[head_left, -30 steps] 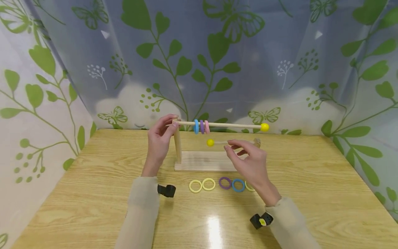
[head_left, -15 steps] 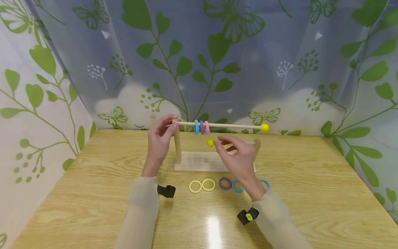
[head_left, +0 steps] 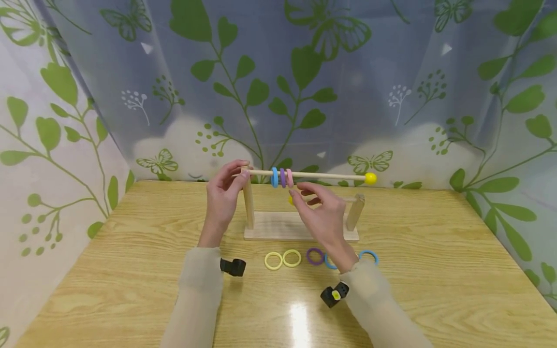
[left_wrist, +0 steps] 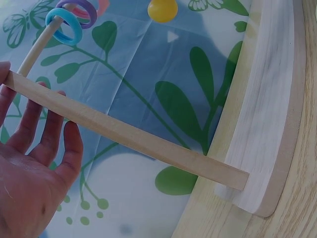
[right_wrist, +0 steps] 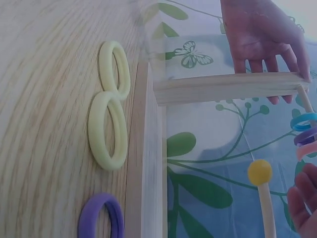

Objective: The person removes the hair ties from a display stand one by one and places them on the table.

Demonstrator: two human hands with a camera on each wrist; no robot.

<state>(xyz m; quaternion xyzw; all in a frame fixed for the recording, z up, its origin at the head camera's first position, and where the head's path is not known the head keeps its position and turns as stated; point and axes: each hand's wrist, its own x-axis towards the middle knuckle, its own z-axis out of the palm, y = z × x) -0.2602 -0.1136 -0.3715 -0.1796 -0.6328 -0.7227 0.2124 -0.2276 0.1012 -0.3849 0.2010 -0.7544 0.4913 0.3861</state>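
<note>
A wooden stand has a flat base (head_left: 278, 224), a left post (head_left: 248, 205) and a shorter right post (head_left: 356, 212). My left hand (head_left: 224, 193) grips the top of the left post between thumb and fingers. From there the upper rod (head_left: 330, 175) runs right to a yellow ball (head_left: 370, 178). A blue ring (head_left: 274, 177), a purple ring (head_left: 283, 178) and a pink ring (head_left: 290, 178) hang on it. My right hand (head_left: 322, 210) has its thumb and fingers slightly bent and apart, close beside the pink ring. Behind it, the lower rod's yellow ball (right_wrist: 260, 172) is mostly hidden in the head view.
Before the base lie two yellow rings (head_left: 273, 268), a purple ring (head_left: 307, 256), a blue ring (head_left: 326, 264) partly behind the right wrist, and another blue ring (head_left: 369, 251) farther right. A patterned curtain (head_left: 278, 96) hangs behind the wooden table (head_left: 130, 270).
My right hand has moved left along the lower rod and up to the pink ring, covering most of the lower yellow ball. The left hand and the hanging rings stay where they were.
</note>
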